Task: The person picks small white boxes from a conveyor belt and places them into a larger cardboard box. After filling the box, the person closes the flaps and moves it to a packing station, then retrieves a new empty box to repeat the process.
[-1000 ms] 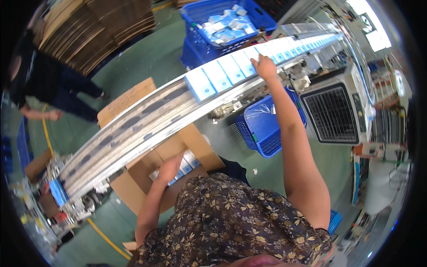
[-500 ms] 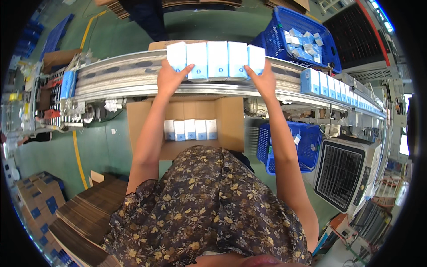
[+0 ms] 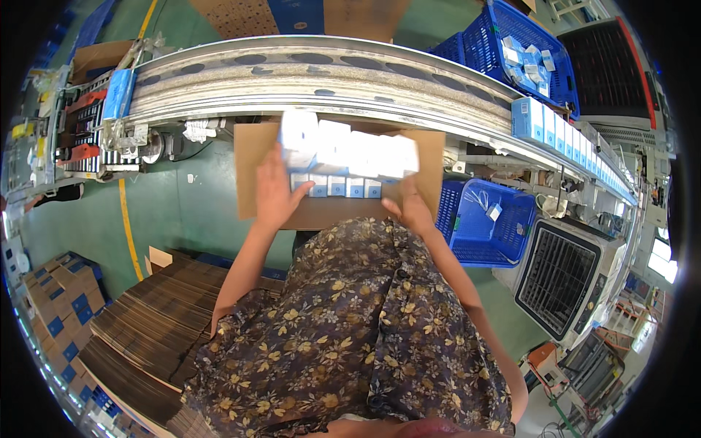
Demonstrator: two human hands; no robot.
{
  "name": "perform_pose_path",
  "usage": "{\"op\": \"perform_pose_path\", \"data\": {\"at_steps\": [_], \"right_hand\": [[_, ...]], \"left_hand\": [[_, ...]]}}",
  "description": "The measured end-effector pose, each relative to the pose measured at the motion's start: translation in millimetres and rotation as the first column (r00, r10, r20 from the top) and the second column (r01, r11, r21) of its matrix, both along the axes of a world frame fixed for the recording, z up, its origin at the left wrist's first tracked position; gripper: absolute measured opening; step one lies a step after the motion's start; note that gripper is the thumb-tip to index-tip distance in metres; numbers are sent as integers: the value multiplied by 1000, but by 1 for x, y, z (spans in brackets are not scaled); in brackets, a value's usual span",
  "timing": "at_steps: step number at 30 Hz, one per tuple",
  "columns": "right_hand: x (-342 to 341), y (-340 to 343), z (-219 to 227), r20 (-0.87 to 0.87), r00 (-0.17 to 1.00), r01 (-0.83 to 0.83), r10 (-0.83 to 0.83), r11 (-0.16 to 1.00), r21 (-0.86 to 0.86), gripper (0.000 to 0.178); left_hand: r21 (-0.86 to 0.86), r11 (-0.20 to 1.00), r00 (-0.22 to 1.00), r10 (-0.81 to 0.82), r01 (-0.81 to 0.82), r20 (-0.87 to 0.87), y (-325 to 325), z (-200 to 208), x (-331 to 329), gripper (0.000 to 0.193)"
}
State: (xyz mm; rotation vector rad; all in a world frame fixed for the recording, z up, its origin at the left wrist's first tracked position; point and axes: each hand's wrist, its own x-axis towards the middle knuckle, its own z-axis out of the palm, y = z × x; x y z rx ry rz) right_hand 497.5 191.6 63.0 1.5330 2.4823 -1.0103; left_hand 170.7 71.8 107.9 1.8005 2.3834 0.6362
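Between my two hands is a row of several white and light-blue cartons, pressed together from its ends and blurred by motion. My left hand grips the left end, thumb pointing inward. At the right end my right hand closes in from the side with its thumb bent inward. The row hangs tilted over an open cardboard box, its left end higher. Inside that box stands another row of similar cartons, partly hidden by the held ones.
A conveyor runs behind the box, with a line of cartons on its right. Blue baskets stand behind it and beside the box. An air cooler is at right; stacked flattened cardboard lies at left.
Both hands have carried the row of cartons off the conveyor, toward me and down over the open box. The row has become tilted.
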Motion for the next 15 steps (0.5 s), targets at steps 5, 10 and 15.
{"op": "perform_pose_path", "data": {"at_steps": [5, 10, 15], "right_hand": [[-35, 35, 34, 14, 1000, 22, -20, 993, -120, 48], [-51, 30, -53, 181, 898, -334, 401, 890, -310, 47], [-96, 38, -86, 338, 927, -149, 163, 986, -67, 63]], "left_hand": [[-360, 898, 848, -27, 253, 529, 23, -61, -33, 28], [-600, 555, 817, -404, 576, 411, 31, -93, -24, 19], [-582, 738, 889, -455, 341, -55, 37, -129, -4, 58]]}}
